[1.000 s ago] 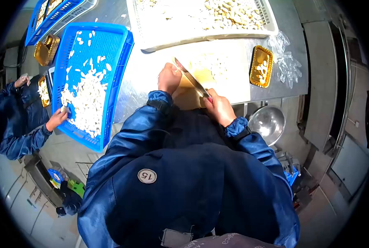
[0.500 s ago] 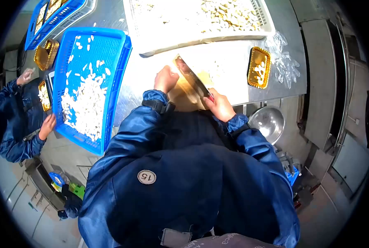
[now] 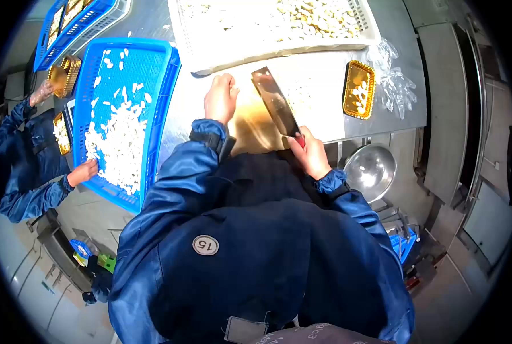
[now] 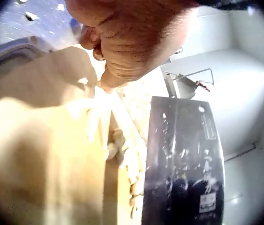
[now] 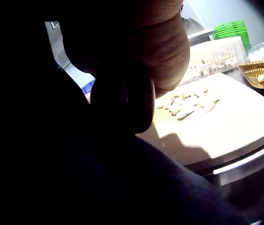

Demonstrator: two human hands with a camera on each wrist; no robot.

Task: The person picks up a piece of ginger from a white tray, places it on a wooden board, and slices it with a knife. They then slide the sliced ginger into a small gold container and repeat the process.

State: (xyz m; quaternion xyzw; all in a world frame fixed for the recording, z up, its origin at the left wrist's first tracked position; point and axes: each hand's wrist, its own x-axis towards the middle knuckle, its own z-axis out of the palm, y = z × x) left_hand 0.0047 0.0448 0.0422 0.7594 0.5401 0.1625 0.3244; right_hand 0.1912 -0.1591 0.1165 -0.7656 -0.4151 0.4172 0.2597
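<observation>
In the head view, the right hand [image 3: 311,155] grips the red handle of a broad knife [image 3: 275,102], its blade angled up and left over the cutting board [image 3: 250,123]. The left hand [image 3: 221,99] is at the board's left part, apart from the blade, with curled fingers. The left wrist view has this hand [image 4: 132,40] above the board [image 4: 24,136], glare around its fingertips; the dark blade [image 4: 183,159] stands beside pale sliced pieces [image 4: 134,171]. More pieces [image 5: 188,102] lie on the board [image 5: 235,129] past the right hand [image 5: 164,58], whose fingertips are hidden in the right wrist view.
A white crate [image 3: 290,50] with pieces stands behind the board, a gold tray [image 3: 359,90] and plastic film [image 3: 394,86] at the right. Left is a blue crate [image 3: 172,74] of white slices, with another person's hand [image 3: 84,172] at it. A metal bowl [image 3: 370,172] is lower right.
The left hand has moved left and slightly up, away from the blade. The knife has swung to a steeper angle and shows more of its flat side. The other person's hands have shifted.
</observation>
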